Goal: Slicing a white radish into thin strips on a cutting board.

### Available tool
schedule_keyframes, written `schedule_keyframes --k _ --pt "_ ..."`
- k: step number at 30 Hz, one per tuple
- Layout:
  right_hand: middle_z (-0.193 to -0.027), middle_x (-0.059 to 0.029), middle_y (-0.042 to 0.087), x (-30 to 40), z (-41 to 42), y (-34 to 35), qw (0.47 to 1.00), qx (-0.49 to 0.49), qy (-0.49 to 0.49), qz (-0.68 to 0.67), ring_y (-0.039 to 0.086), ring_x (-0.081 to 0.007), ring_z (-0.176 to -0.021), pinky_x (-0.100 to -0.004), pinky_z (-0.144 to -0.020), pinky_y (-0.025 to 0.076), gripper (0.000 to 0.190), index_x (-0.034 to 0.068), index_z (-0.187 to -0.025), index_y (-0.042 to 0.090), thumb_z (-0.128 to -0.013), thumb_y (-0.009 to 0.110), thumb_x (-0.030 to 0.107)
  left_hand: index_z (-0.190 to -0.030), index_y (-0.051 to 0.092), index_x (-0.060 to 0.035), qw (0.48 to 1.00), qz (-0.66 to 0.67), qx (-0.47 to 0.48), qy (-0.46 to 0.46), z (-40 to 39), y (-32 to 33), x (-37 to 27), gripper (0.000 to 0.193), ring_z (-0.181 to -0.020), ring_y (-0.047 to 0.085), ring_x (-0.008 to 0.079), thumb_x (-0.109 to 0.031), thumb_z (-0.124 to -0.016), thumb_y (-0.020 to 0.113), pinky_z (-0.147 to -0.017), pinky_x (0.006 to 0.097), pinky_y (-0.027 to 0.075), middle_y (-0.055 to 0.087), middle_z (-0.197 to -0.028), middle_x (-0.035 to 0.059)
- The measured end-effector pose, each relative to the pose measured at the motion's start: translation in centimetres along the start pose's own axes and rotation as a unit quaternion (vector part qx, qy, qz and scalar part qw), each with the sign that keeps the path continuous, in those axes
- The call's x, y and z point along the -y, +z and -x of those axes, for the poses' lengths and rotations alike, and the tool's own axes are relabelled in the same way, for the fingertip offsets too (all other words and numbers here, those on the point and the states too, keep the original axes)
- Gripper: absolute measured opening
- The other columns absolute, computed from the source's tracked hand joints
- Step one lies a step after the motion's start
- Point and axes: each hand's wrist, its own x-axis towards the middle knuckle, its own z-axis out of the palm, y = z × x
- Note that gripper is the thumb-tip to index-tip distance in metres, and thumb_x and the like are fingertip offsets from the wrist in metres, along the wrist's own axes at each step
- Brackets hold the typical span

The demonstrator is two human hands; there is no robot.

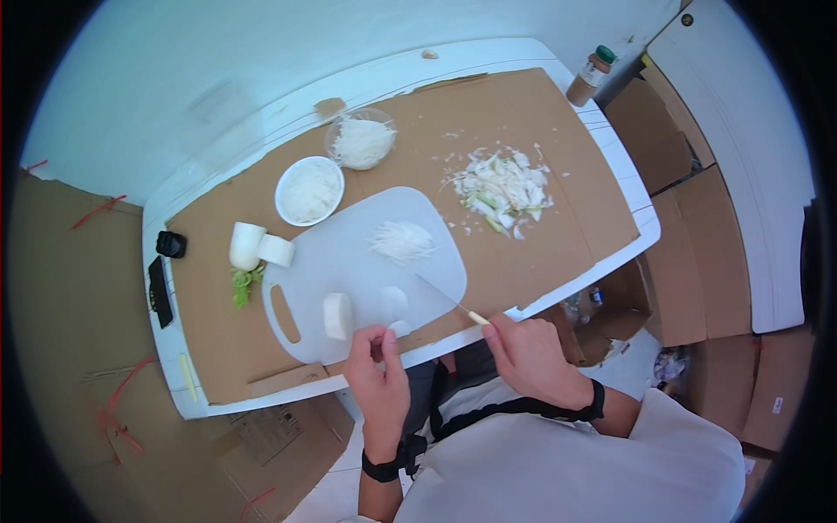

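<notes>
My right hand (533,359) grips the pale handle of a knife (478,318), its thin blade pointing up and left over the cutting board's right part. My left hand (378,376) is at the near edge of the white cutting board (327,261), thumb and forefinger pinched at a thin white slice (399,327). Just beyond lies another thin round slice (393,301). A thick piece of peeled white radish (337,316) stands left of these slices. Farther up the board is a small heap of white shreds (402,242).
A white bowl (309,191) and a clear bowl (361,140) hold white shreds. Radish chunks (248,246) and green leaf stalks (246,284) sit left of the board. Peelings (503,189) are heaped right on the cardboard sheet (575,229). A green-capped jar (590,76) stands at the far corner.
</notes>
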Motion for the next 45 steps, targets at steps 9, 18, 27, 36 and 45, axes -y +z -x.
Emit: schedule_keyframes --k 9,18,27,36,45 --pt "-0.065 -0.0223 0.063 -0.3 -0.5 -0.3 0.999 0.008 0.013 -0.031 0.064 -0.0479 -0.061 -0.0582 -0.058 0.047 0.029 0.003 -0.092 0.062 -0.112 0.057 0.024 -0.107 0.071 0.0026 0.997 -0.06 -0.051 0.022 -1.6 -1.0 -0.6 0.007 -0.07 0.064 0.0151 -0.004 -0.105 0.07 -0.066 0.0293 0.051 0.073 -0.081 0.0101" --pt "-0.064 -0.0218 0.063 -1.0 -0.8 -0.2 0.998 -0.006 0.025 -0.05 0.064 -0.0486 -0.061 -0.058 -0.059 0.048 0.029 0.003 -0.093 0.063 -0.112 0.057 0.024 -0.111 0.076 -0.0056 0.927 -0.325 -0.07 0.173 -3.2 -1.3 -1.4 0.018 -0.127 0.057 0.0376 0.0 -0.094 0.074 -0.107 0.0498 0.04 0.068 -0.138 0.0145" --pt "-0.066 -0.0228 0.064 -1.5 -1.7 -0.6 0.997 -0.035 0.031 -0.063 0.065 -0.0483 -0.063 -0.0567 -0.059 0.048 0.028 0.002 -0.093 0.064 -0.112 0.058 0.023 -0.111 0.075 -0.0091 0.932 -0.32 -0.094 0.142 -3.8 -1.2 -0.7 0.021 -0.136 0.049 0.0392 -0.005 -0.091 0.075 -0.111 0.0555 0.032 0.063 -0.141 0.0119" --pt "-0.067 -0.0236 0.064 -2.4 -1.7 -1.2 0.993 -0.027 0.049 -0.099 0.065 -0.0489 -0.065 -0.0557 -0.06 0.048 0.026 0.001 -0.096 0.066 -0.112 0.058 0.021 -0.121 0.072 -0.0054 0.898 -0.397 -0.022 0.19 -7.3 1.4 0.8 0.029 -0.132 0.058 0.0349 -0.008 -0.093 0.076 -0.112 0.0577 0.032 0.071 -0.126 0.0134" --pt "-0.066 -0.0228 0.062 -5.0 -4.1 -0.7 0.975 -0.132 0.009 -0.179 0.064 -0.0487 -0.063 -0.0548 -0.058 0.047 0.024 0.001 -0.097 0.066 -0.112 0.059 0.019 -0.111 0.073 -0.0081 0.848 -0.498 -0.042 0.177 -8.5 3.8 0.1 0.021 -0.115 0.065 0.0283 -0.01 -0.091 0.078 -0.109 0.056 0.037 0.075 -0.102 0.01"
